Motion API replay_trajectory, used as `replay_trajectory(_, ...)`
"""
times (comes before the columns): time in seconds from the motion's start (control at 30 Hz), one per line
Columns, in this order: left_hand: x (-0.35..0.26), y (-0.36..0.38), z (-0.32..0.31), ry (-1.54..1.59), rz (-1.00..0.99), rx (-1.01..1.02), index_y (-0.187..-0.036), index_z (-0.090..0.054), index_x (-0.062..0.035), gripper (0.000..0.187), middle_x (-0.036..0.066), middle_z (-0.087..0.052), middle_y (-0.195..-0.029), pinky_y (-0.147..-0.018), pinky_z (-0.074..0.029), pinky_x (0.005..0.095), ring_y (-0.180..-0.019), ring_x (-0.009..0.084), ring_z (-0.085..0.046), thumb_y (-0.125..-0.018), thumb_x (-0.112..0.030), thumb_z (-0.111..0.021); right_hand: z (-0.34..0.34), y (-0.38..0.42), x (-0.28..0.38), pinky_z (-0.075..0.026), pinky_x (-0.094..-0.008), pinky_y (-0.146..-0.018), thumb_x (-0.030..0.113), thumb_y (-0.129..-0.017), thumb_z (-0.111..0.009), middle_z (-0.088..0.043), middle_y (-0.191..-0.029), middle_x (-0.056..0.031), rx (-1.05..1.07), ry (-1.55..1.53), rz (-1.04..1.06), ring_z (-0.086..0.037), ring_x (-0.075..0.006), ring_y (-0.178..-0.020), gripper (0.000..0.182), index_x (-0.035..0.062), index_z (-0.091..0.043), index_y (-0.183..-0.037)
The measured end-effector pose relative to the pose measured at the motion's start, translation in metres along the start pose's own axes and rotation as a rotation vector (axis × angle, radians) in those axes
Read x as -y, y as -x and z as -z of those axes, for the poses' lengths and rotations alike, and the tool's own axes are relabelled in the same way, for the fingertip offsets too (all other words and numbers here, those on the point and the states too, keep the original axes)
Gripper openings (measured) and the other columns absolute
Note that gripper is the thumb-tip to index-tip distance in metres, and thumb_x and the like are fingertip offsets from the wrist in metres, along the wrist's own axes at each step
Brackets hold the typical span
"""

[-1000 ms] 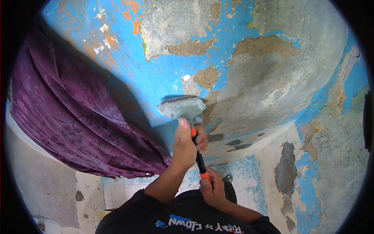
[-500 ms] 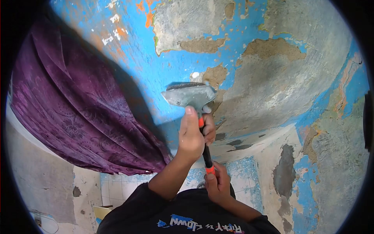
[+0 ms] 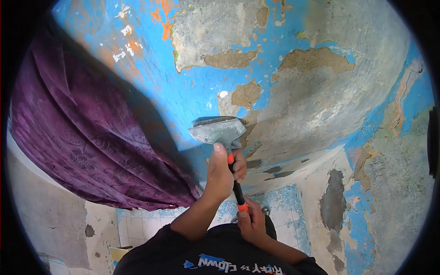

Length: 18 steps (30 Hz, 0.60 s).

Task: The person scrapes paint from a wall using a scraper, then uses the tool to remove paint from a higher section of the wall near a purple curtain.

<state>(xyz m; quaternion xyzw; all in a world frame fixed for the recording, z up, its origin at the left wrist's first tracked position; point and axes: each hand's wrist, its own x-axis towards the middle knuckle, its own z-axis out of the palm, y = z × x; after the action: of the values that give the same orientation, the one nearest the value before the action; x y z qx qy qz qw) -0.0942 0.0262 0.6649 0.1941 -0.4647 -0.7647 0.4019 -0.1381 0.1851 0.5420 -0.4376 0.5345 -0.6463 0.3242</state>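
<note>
A long-handled scraper [image 3: 217,132] has a wide grey metal head and a black handle with orange-red bands. My left hand [image 3: 221,173] is wrapped round the handle just below the head, thumb pressed up against the metal. Lower down, my right hand [image 3: 252,221] grips the handle's end near the second orange band. The blade's edge lies at or close to the blue painted wall [image 3: 192,87]; exact contact is hard to make out. Just above the blade shows a bare grey patch [image 3: 227,106], beside a brown patch of exposed plaster [image 3: 247,94].
A purple patterned curtain [image 3: 87,137] hangs at the left. To the right the wall is grey and stripped [image 3: 316,98], with a corner to another peeling wall [image 3: 389,183]. Paint flakes lie on the white tiled floor [image 3: 284,220].
Both hands and the scraper have moved down the wall toward my body. The grey patch above the blade, hidden by the head before, is now visible. The view has shifted slightly.
</note>
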Motion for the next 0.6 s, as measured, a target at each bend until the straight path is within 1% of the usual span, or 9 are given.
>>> replay_trajectory(0.03, 0.002, 0.001, 0.003, 0.018, 0.004, 0.002, -0.075, -0.041, -0.0086, 0.06, -0.001, -0.034, -0.057, -0.045, -0.033, 0.027, -0.045, 0.0103, -0.035, -0.102, -0.059, -0.021, -0.002, 0.001, -0.001, -0.043, -0.0257, -0.057, 0.017, -0.098, -0.053, -0.058, -0.072, -0.0042, -0.002, 0.006, 0.013, -0.052, -0.0083, -0.059, 0.039, -0.0002, -0.047, -0.133)
replay_trajectory(0.07, 0.004, 0.003, 0.006, 0.038, 0.007, -0.004, -0.081, -0.042, -0.0077, 0.056, 0.0, -0.037, -0.059, -0.045, -0.035, 0.027, -0.046, 0.0101, -0.037, -0.103, -0.055, -0.023, -0.002, 0.0, 0.0, -0.042, -0.0242, -0.053, 0.02, -0.1, -0.051, -0.056, -0.072, -0.0041, 0.022, -0.008, 0.024, -0.05, -0.0076, -0.057, 0.04, 0.0013, -0.043, -0.134)
replay_trajectory(0.13, -0.012, 0.0, -0.006, 0.002, -0.05, 0.013, -0.086, -0.044, -0.0071, 0.055, 0.0, -0.037, -0.059, -0.045, -0.035, 0.0271, -0.046, 0.0101, -0.037, -0.104, -0.054, -0.023, -0.004, -0.005, 0.005, -0.038, -0.0213, -0.046, 0.024, -0.103, -0.047, -0.052, -0.073, -0.0037, 0.068, -0.037, 0.045, -0.045, -0.0062, -0.053, 0.042, 0.0041, -0.035, -0.137)
replay_trajectory(0.17, -0.018, -0.001, -0.011, -0.016, -0.082, 0.023, -0.088, -0.045, -0.0069, 0.054, 0.0, -0.037, -0.059, -0.044, -0.035, 0.0272, -0.046, 0.0101, -0.038, -0.104, -0.054, -0.023, -0.005, -0.003, 0.005, -0.038, -0.0212, -0.046, 0.024, -0.103, -0.047, -0.052, -0.073, -0.0039, 0.074, -0.035, 0.04, -0.046, -0.0065, -0.052, 0.042, 0.0043, -0.035, -0.137)
replay_trajectory(0.27, -0.011, 0.007, -0.007, -0.065, -0.003, -0.059, -0.073, -0.044, -0.0075, 0.068, -0.002, -0.03, -0.053, -0.043, -0.03, 0.026, -0.042, 0.0094, -0.03, -0.1, -0.065, -0.019, -0.005, -0.004, 0.006, -0.038, -0.0214, -0.046, 0.025, -0.103, -0.046, -0.051, -0.072, -0.0048, 0.089, -0.039, 0.041, -0.046, -0.0072, -0.051, 0.041, 0.0046, -0.035, -0.137)
replay_trajectory(0.37, -0.021, 0.004, -0.021, -0.09, -0.052, -0.113, -0.078, -0.045, -0.0065, 0.066, -0.001, -0.032, -0.054, -0.042, -0.03, 0.0262, -0.041, 0.0094, -0.03, -0.101, -0.063, -0.019, -0.008, 0.006, 0.008, -0.038, -0.022, -0.045, 0.026, -0.103, -0.046, -0.052, -0.072, -0.0057, 0.109, -0.08, -0.014, -0.046, -0.0077, -0.051, 0.04, 0.0047, -0.035, -0.136)
replay_trajectory(0.43, -0.015, 0.007, -0.008, -0.079, -0.055, -0.081, -0.081, -0.046, -0.0061, 0.066, -0.001, -0.033, -0.055, -0.042, -0.03, 0.0259, -0.041, 0.0094, -0.031, -0.101, -0.063, -0.019, -0.01, 0.007, 0.006, -0.039, -0.0223, -0.046, 0.026, -0.103, -0.046, -0.052, -0.072, -0.0063, 0.119, -0.093, -0.036, -0.046, -0.0079, -0.051, 0.041, 0.0047, -0.035, -0.136)
replay_trajectory(0.53, -0.018, 0.009, -0.011, -0.049, -0.026, -0.094, -0.082, -0.046, -0.0061, 0.065, -0.001, -0.034, -0.056, -0.041, -0.03, 0.0259, -0.042, 0.0094, -0.031, -0.101, -0.062, -0.019, -0.016, 0.003, 0.018, -0.041, -0.0243, -0.053, 0.019, -0.099, -0.05, -0.057, -0.073, -0.0023, 0.037, -0.209, -0.082, -0.051, -0.0063, -0.057, 0.041, 0.0006, -0.042, -0.135)
replay_trajectory(0.6, -0.02, 0.003, -0.015, -0.051, -0.03, -0.065, -0.087, -0.047, -0.0058, 0.063, 0.0, -0.035, -0.057, -0.041, -0.03, 0.0259, -0.042, 0.0093, -0.032, -0.102, -0.061, -0.02, -0.012, 0.004, 0.011, -0.041, -0.024, -0.053, 0.019, -0.1, -0.05, -0.056, -0.074, -0.0022, 0.053, -0.153, -0.062, -0.05, -0.0061, -0.056, 0.041, 0.0003, -0.041, -0.136)
